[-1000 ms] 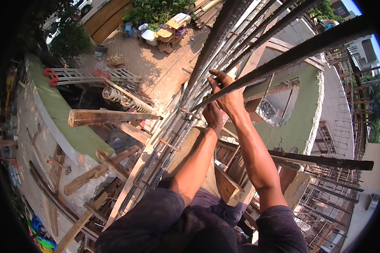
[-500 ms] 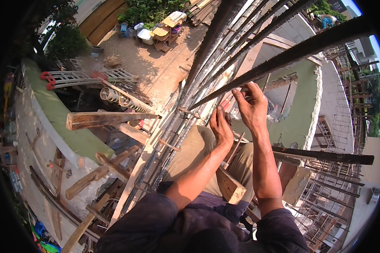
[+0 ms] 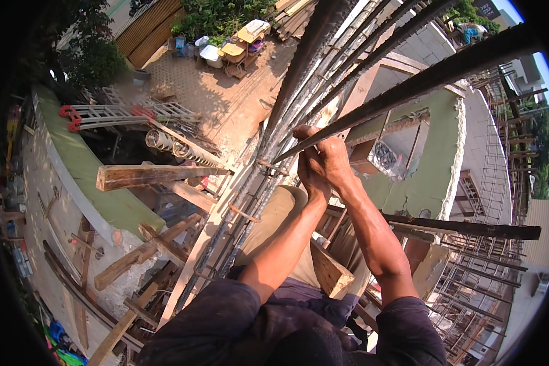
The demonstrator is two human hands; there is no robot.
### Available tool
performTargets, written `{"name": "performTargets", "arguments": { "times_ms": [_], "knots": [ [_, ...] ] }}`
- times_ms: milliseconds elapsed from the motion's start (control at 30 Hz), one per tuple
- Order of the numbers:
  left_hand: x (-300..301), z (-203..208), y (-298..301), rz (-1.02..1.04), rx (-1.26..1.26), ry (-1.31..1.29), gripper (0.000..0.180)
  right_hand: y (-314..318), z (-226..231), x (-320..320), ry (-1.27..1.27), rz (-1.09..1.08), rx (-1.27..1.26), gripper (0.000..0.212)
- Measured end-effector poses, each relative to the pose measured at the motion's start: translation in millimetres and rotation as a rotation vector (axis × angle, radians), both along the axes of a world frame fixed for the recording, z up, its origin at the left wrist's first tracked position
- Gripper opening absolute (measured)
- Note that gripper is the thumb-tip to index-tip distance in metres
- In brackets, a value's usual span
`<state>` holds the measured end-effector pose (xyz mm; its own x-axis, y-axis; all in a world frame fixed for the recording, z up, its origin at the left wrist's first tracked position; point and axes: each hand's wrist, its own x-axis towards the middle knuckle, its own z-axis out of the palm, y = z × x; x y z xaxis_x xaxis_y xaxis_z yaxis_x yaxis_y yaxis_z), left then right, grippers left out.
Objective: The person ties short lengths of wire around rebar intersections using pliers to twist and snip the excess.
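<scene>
My right hand (image 3: 332, 160) is up against a thick slanting steel rebar (image 3: 372, 113), its fingers bent and passing under the bar, with the tips showing on the far side. Close below it, my left hand (image 3: 313, 177) has its fingers drawn together, touching the right one. Whatever the fingers pinch is hidden by the bar and the hands. Beside them runs a long bundle of rebars (image 3: 250, 183), crossed by thin rusty stirrups (image 3: 245, 213). A board (image 3: 192, 268) lies along the bundle's left side.
Wooden beams (image 3: 155, 175) jut out at left, near a red-ended metal ladder (image 3: 116, 116). A sawn timber block (image 3: 333, 271) is by my legs. To the right are a broken green wall (image 3: 436, 152), a dark bar (image 3: 470, 227) and a rebar grid (image 3: 470, 293). The paved ground (image 3: 189, 91) is far below.
My right hand has moved left and slightly down to the rebar, meeting the left hand. The left hand has shifted slightly left and down. My right knee has moved too.
</scene>
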<state>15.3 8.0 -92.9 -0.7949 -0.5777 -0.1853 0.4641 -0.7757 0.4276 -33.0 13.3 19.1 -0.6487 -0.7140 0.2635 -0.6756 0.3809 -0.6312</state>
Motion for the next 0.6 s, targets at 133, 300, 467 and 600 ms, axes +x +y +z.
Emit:
{"name": "performTargets", "arguments": {
  "times_ms": [133,300,467,600],
  "knots": [
    [-8,17,0,0.011,0.008,-0.064,0.041,-16,2,-16,-0.003,-0.140,0.049,0.047],
    [-23,-6,0,0.104,-0.126,-0.179,0.033,-27,-4,-23,0.293,-0.175,0.348,0.034],
    [-23,-2,1,0.007,0.317,0.188,0.044,-19,-8,-24,0.371,-0.128,0.476,0.020],
    [-15,40,-13,0.034,-0.004,-0.445,0.024,5,31,-28,0.004,-0.165,0.061,0.013]
  ]
}}
